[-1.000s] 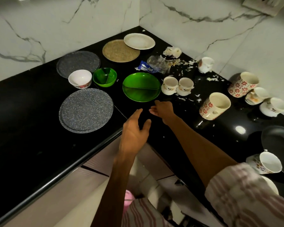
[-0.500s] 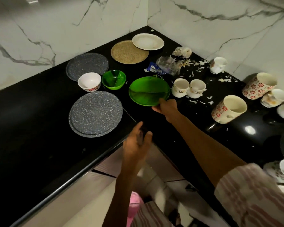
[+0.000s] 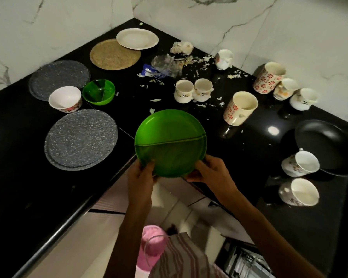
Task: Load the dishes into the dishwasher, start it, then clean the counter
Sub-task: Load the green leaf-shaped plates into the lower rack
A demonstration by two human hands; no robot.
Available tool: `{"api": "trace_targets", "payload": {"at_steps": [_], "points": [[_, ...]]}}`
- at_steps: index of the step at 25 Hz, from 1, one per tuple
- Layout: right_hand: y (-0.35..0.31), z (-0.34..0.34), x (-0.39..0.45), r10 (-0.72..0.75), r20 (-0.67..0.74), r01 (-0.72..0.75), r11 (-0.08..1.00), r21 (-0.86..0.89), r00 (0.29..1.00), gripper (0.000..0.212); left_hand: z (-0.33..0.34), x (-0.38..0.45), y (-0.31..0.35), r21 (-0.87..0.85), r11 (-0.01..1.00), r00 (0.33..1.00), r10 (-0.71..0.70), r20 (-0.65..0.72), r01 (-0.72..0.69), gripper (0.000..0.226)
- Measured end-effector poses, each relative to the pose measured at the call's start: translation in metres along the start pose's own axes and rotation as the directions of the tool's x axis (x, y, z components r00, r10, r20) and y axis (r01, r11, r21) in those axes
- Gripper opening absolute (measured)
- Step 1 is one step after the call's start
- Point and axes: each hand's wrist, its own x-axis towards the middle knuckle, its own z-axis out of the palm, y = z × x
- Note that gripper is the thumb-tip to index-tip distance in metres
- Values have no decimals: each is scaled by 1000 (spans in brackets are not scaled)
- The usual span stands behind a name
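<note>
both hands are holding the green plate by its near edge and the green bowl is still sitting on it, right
Not quite. Both the left hand and right hand do hold the green plate by its near edge, but the green bowl sits on the counter beside the white bowl, as the head view shows.

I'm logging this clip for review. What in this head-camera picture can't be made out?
- Fingers of the left hand and right hand: hidden under the round green divided plate they hold.
- Dark appliance rack bottom right: dim, cut by the frame edge.
- Black frying pan: its handle cannot be made out.
- Prints on the two small white cups: too small.
</note>
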Motion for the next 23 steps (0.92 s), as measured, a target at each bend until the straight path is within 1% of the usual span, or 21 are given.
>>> {"api": "trace_targets", "payload": {"at_steps": [2,4,7,9,12,14,15,18,20,23], "points": [[9,-12,-25,8,-10,-7,999,50,1000,18,-1,-14,-6,89,996,998,12,57,-17,25],[19,-26,-49,27,-41,-20,988,152,999,18,3,-28,-11,173,984,991,13,131,-36,26],[36,-46,-77,103,-130,-63,956,285,986,17,8,-48,-20,289,955,973,1,232,-70,21],[48,-63,-101,151,-176,-84,937,339,973,16,11,-65,-28,362,928,959,-22,283,-86,17],[64,-88,-141,172,-206,-93,934,344,963,12,16,-94,-41,412,908,931,-77,358,-84,15],[73,-102,-171,170,-206,-88,931,355,964,14,19,-116,-48,435,896,910,-104,402,-90,14],[77,-108,-185,171,-197,-88,924,372,965,17,20,-126,-51,443,891,903,-110,416,-96,14],[97,-121,-229,196,-189,-99,898,429,962,37,22,-163,-62,472,873,883,-122,453,-121,12],[114,-126,-253,244,-215,-123,880,459,946,41,19,-185,-69,494,860,870,-138,473,-132,12],[129,-129,-284,276,-239,-134,867,479,931,33,12,-213,-76,500,859,844,-184,504,-111,14]]}}
